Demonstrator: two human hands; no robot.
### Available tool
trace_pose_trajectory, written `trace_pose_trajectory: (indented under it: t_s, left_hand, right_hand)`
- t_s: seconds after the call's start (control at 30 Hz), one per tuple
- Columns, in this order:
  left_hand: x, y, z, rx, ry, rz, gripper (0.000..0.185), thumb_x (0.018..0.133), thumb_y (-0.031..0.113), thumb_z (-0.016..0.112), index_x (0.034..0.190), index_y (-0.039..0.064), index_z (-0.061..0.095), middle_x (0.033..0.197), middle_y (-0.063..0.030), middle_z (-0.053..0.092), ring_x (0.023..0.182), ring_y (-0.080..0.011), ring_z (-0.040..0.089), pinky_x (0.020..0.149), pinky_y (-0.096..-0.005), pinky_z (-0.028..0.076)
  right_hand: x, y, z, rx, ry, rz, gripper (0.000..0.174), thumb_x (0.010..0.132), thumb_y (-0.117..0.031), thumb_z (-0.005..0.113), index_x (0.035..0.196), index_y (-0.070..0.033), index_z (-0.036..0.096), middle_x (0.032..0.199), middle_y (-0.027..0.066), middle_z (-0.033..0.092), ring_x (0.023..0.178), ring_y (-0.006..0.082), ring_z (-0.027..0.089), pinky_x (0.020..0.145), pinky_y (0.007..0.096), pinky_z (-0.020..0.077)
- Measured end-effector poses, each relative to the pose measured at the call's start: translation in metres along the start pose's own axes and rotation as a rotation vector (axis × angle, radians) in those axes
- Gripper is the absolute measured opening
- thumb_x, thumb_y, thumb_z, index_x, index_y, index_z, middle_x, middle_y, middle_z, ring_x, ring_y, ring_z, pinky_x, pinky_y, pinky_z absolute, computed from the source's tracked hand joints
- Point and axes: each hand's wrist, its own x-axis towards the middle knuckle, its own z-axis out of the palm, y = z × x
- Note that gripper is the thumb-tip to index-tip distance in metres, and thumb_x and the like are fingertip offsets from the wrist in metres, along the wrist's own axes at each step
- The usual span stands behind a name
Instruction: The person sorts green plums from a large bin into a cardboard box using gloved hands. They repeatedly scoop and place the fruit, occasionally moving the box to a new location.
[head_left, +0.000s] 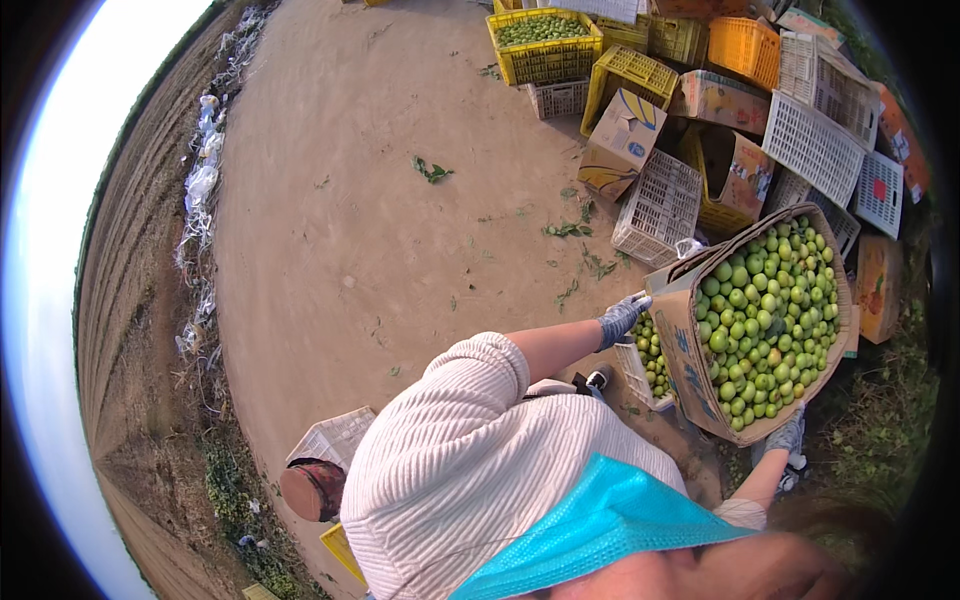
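Observation:
A large cardboard box (686, 360) full of round green fruit (772, 322) stands tilted before me, its open top towards my view. My left hand (624, 321), in a grey knit glove, grips the box's near left edge. At the lower corner of the box my right hand (784, 436), also gloved, holds its rim from outside; its fingers are partly hidden. Beneath the left side of the box is a white plastic crate (637, 375) of smaller-looking green and reddish fruit, partly covered by the box.
Beyond the box lies a jumbled pile of crates and cartons, with a white crate (660, 206) and a printed carton (622, 142) nearest. A yellow crate (546, 64) there holds green fruit. Leafy sprigs (431, 170) lie on the dirt ground. Weeds (870, 435) grow at right.

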Motion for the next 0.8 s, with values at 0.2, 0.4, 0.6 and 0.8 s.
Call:
trace_pose_trajectory:
  t_s: [0.2,0.4,0.6,0.8]
  left_hand:
    - [0.045,-0.025,0.041,-0.347,0.013,-0.141,0.068,0.093,0.064,0.052,0.151,0.031,0.039,0.157,-0.002,0.035,0.137,-0.0298,0.04,0.105,-0.0575,0.042]
    - [0.051,-0.031,0.058,-0.58,0.042,-0.187,0.085,0.089,0.074,0.05,0.151,0.018,0.037,0.154,-0.0055,0.037,0.135,-0.0306,0.041,0.107,-0.0584,0.04]
    - [0.055,-0.004,0.062,-0.689,0.095,-0.244,0.085,0.086,0.078,0.047,0.147,0.018,0.046,0.153,-0.0069,0.041,0.138,-0.0295,0.041,0.109,-0.06,0.036]
    - [0.09,-0.008,0.064,-0.67,0.042,-0.225,0.084,0.09,0.074,0.033,0.148,0.014,0.047,0.148,-0.0118,0.051,0.137,-0.0311,0.045,0.116,-0.0579,0.027]
  right_hand:
    - [0.062,-0.044,-0.006,-0.29,0.1,-0.002,0.081,0.091,-0.061,0.062,0.147,-0.006,0.043,0.141,0.0158,0.054,0.122,0.0331,0.057,0.101,0.0462,0.05]
    - [0.088,-0.071,-0.002,-0.399,0.096,0.049,0.076,0.094,-0.057,0.06,0.147,-0.006,0.044,0.14,0.0144,0.055,0.119,0.0312,0.059,0.097,0.0442,0.0524]
    - [0.119,-0.065,-0.03,-0.76,0.041,-0.205,0.074,0.098,-0.061,0.048,0.139,0.0,0.055,0.133,0.0149,0.062,0.112,0.0261,0.063,0.096,0.0358,0.049]
    - [0.132,-0.067,-0.057,-0.771,-0.138,-0.26,0.059,0.099,-0.043,0.058,0.133,0.006,0.058,0.126,0.0155,0.065,0.105,0.022,0.062,0.091,0.0358,0.0496]
